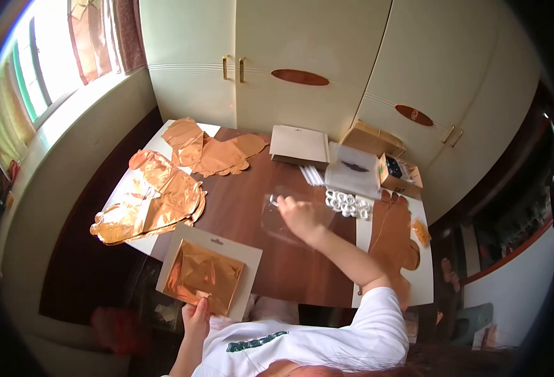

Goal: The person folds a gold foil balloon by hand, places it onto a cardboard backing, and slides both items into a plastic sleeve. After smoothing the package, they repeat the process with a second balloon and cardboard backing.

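My left hand (196,319) grips the lower edge of a pale backing card (249,259) that has a hang hole. Against the card, under my thumb, lies a folded copper-coloured foil balloon (206,275). Over the middle of the table, the fingers of my right hand (297,217) are pinched on a clear plastic bag (277,226), which is hard to see against the wood. A small whitish bit shows at the fingertips; I cannot make out what it is.
Flattened copper foil balloons (164,195) cover the table's left side, with more foil (220,154) behind. Along the back stand a white box (299,144), white sticks (312,176) and an open carton (402,174). White rings (347,204) and another foil piece (390,239) lie right.
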{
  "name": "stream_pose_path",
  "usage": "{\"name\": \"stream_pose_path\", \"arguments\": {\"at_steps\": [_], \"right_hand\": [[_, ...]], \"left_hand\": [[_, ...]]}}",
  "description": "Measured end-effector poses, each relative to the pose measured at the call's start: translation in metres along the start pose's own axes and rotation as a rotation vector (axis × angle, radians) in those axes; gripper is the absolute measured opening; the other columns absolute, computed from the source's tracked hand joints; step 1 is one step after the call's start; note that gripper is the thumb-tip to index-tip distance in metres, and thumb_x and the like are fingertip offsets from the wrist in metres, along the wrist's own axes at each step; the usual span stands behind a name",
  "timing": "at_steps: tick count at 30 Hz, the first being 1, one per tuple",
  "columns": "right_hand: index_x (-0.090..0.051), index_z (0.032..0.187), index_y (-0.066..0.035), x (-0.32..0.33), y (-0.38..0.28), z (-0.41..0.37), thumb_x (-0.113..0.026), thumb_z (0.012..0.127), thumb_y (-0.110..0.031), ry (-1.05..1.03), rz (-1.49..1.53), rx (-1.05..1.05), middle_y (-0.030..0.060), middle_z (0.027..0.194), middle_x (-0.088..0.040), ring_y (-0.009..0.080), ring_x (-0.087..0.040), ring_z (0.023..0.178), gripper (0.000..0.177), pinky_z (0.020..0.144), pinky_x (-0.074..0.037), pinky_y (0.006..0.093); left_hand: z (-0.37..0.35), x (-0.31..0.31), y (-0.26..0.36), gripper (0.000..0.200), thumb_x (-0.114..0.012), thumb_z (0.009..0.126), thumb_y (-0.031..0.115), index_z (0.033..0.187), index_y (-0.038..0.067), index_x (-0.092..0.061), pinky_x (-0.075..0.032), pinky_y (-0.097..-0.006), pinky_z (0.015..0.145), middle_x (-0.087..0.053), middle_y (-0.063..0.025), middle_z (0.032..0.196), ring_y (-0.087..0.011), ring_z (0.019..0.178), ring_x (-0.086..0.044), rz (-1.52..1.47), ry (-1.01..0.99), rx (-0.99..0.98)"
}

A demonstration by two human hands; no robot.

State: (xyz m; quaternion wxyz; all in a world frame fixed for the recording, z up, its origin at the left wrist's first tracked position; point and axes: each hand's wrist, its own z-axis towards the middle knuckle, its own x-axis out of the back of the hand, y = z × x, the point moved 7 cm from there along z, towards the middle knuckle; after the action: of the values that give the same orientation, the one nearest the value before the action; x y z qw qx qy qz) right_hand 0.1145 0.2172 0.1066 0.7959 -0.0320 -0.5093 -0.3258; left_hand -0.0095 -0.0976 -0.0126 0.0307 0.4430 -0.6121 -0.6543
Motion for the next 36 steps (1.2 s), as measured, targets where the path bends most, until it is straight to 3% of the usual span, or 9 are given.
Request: {"name": "stream_pose_path", "arguments": {"at_steps": [3,4,8,14,20,23,26,32,36], "right_hand": [[-0.061,0.089,-0.006,-0.025,-0.049,-0.013,-0.06,0.085,-0.017,-0.118,0.153,-0.005,0.0054,0.071,-0.063,0.0187,-0.068,0.058,0.012,0.049,-0.055,0.0292],[-0.06,0.087,-0.006,-0.03,-0.061,-0.015,-0.063,0.086,-0.027,-0.152,0.175,-0.015,0.0057,0.071,-0.064,0.0192,-0.068,0.059,0.021,0.05,-0.056,0.0296],[-0.059,0.099,-0.004,-0.043,-0.085,-0.02,-0.064,0.085,-0.039,-0.263,0.352,-0.095,0.0092,0.074,-0.062,0.0267,-0.067,0.061,0.038,0.054,-0.056,0.0354],[-0.06,0.113,-0.007,-0.038,-0.095,-0.022,-0.065,0.084,-0.028,-0.229,0.428,-0.141,0.0101,0.077,-0.063,0.0291,-0.067,0.067,0.035,0.06,-0.057,0.0384],[-0.061,0.116,-0.011,-0.049,-0.11,-0.026,-0.066,0.081,-0.022,-0.21,0.375,-0.136,0.0083,0.077,-0.063,0.0263,-0.066,0.063,0.036,0.055,-0.055,0.0374],[-0.066,0.106,-0.012,-0.025,-0.12,-0.017,-0.066,0.081,-0.023,-0.244,0.25,-0.154,0.0063,0.075,-0.063,0.023,-0.066,0.062,0.028,0.053,-0.054,0.0353],[-0.058,0.077,-0.011,-0.017,-0.124,-0.017,-0.064,0.08,-0.019,-0.122,0.198,-0.093,0.0045,0.065,-0.057,0.0202,-0.065,0.056,0.01,0.048,-0.053,0.0329],[-0.059,0.07,-0.014,-0.018,-0.125,-0.036,-0.067,0.081,-0.024,-0.086,0.153,-0.017,0.0025,0.067,-0.059,0.0193,-0.065,0.057,0.016,0.049,-0.052,0.0325],[-0.056,0.071,-0.012,-0.017,-0.12,-0.037,-0.063,0.081,-0.019,-0.181,0.208,-0.156,0.0042,0.065,-0.057,0.0207,-0.066,0.059,0.014,0.05,-0.053,0.0331]], "left_hand": [[0.01,0.009,-0.005,0.018,-0.057,0.095,0.015,0.1,-0.001,-0.061,-0.055,-0.0303,0.061,-0.066,-0.0078,0.089,-0.0142,0.072,-0.064,0.09,-0.035,0.014],[0.011,0.006,-0.006,0.019,-0.057,0.096,0.016,0.1,-0.002,-0.061,-0.056,-0.0303,0.061,-0.066,-0.0085,0.089,-0.0148,0.072,-0.065,0.12,0.023,0.027],[0.02,0.021,-0.025,0.023,-0.056,0.096,0.017,0.103,-0.005,-0.06,-0.057,-0.0304,0.063,-0.067,-0.0102,0.09,-0.0164,0.074,-0.066,0.194,-0.019,0.052],[0.036,0.024,-0.021,0.025,-0.056,0.096,0.015,0.098,-0.008,-0.062,-0.058,-0.0302,0.064,-0.068,-0.0095,0.087,-0.0161,0.075,-0.067,0.356,-0.075,0.026],[0.03,0.022,-0.042,0.027,-0.053,0.098,0.017,0.1,-0.009,-0.062,-0.058,-0.0319,0.067,-0.068,-0.0126,0.089,-0.0195,0.076,-0.068,0.211,-0.209,0.338],[0.027,0.023,-0.053,0.028,-0.052,0.098,0.018,0.103,-0.009,-0.061,-0.059,-0.033,0.067,-0.068,-0.0141,0.091,-0.0218,0.076,-0.069,0.195,-0.253,0.404],[0.031,0.03,-0.057,0.029,-0.053,0.098,0.019,0.102,-0.009,-0.062,-0.058,-0.0329,0.066,-0.068,-0.014,0.09,-0.0218,0.076,-0.069,0.209,-0.254,0.4],[0.037,0.028,-0.042,0.03,-0.055,0.097,0.02,0.094,-0.008,-0.064,-0.057,-0.0301,0.063,-0.068,-0.0111,0.08,-0.019,0.069,-0.067,0.182,-0.179,0.375],[0.034,0.035,-0.059,0.029,-0.055,0.097,0.019,0.096,-0.009,-0.064,-0.058,-0.031,0.063,-0.068,-0.0125,0.083,-0.0204,0.071,-0.068,0.319,-0.268,0.37]]}}
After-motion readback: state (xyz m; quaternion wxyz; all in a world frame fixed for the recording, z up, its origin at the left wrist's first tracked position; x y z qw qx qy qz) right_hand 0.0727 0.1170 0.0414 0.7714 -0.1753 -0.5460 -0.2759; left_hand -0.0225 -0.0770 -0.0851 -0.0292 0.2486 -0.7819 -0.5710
